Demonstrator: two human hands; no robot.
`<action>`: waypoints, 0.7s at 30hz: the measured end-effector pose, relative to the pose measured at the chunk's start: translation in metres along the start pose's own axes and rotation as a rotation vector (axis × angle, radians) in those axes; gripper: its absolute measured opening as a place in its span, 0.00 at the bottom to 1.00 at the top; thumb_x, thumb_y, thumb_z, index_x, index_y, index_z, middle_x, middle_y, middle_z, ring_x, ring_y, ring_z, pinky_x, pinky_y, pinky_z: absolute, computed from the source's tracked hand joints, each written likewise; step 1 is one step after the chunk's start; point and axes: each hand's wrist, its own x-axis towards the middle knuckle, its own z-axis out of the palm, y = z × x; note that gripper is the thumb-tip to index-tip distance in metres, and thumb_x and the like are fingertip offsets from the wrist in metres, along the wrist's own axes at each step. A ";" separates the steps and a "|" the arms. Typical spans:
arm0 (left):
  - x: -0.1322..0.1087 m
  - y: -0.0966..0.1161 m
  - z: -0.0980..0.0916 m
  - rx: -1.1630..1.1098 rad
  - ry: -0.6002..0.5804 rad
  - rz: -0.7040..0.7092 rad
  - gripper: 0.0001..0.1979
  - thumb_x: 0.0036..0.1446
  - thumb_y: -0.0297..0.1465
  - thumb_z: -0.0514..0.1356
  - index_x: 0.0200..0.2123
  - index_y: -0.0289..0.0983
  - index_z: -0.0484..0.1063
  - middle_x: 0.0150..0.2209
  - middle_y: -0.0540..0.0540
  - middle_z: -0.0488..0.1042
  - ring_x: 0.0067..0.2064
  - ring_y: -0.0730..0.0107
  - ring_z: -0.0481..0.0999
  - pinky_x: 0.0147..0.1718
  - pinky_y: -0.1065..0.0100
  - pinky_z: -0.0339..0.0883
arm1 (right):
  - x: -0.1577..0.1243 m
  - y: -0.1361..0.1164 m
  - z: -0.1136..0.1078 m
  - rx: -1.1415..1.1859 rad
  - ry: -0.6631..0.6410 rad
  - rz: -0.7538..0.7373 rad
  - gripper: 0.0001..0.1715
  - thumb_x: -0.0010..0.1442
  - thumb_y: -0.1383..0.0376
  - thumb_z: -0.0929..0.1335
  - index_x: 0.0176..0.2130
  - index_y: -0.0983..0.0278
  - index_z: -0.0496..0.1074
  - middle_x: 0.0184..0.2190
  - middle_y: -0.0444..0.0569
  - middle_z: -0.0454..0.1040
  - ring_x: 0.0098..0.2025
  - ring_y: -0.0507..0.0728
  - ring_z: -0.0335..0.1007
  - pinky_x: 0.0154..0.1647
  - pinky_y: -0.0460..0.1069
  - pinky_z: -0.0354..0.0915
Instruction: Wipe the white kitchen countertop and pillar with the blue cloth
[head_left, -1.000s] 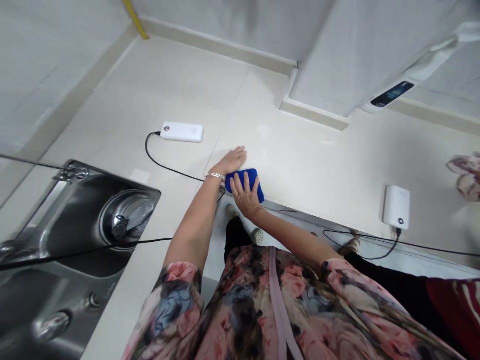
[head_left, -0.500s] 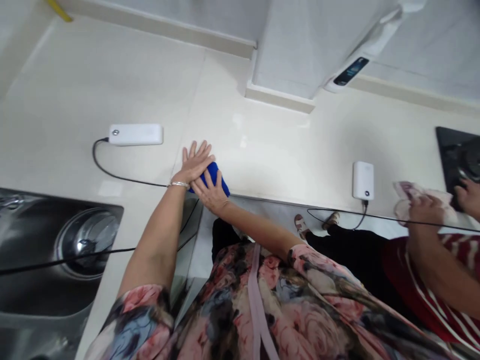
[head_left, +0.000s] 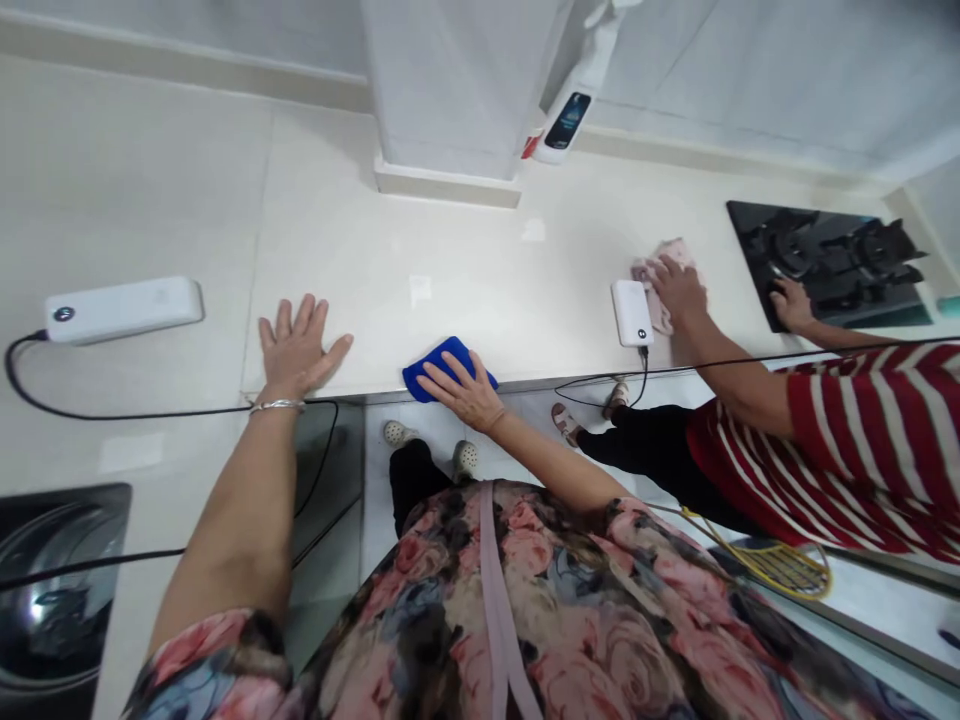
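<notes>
My left hand (head_left: 298,350) lies flat on the cream countertop (head_left: 337,240), fingers spread and nothing under them that I can see. A bracelet circles that wrist. My right hand (head_left: 469,392) presses on a folded blue cloth (head_left: 433,362) at the counter's front edge. Its fingers lie across the cloth, part of which sticks out past the edge. A black cable (head_left: 180,412) runs along the counter to my left wrist.
A white power bank (head_left: 124,308) lies at left above a steel sink (head_left: 64,600). At right, a co-worker's hand (head_left: 679,290) is on a pink cloth (head_left: 664,255), beside another white power bank (head_left: 632,312). A black gas stove (head_left: 832,262), white bottle (head_left: 566,120) and wall pillar (head_left: 450,100) stand behind.
My hands, crossed before over the blue cloth, are now apart. My right hand has moved right with the cloth along the edge; the view has shifted right. The co-worker's pink cloth moved farther back.
</notes>
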 end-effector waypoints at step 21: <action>0.003 0.006 0.003 0.047 0.030 -0.038 0.41 0.69 0.52 0.40 0.77 0.35 0.44 0.79 0.45 0.38 0.78 0.45 0.34 0.73 0.36 0.29 | -0.153 0.132 -0.079 -0.113 -0.226 0.451 0.40 0.66 0.67 0.65 0.74 0.62 0.56 0.75 0.55 0.54 0.78 0.68 0.37 0.76 0.73 0.35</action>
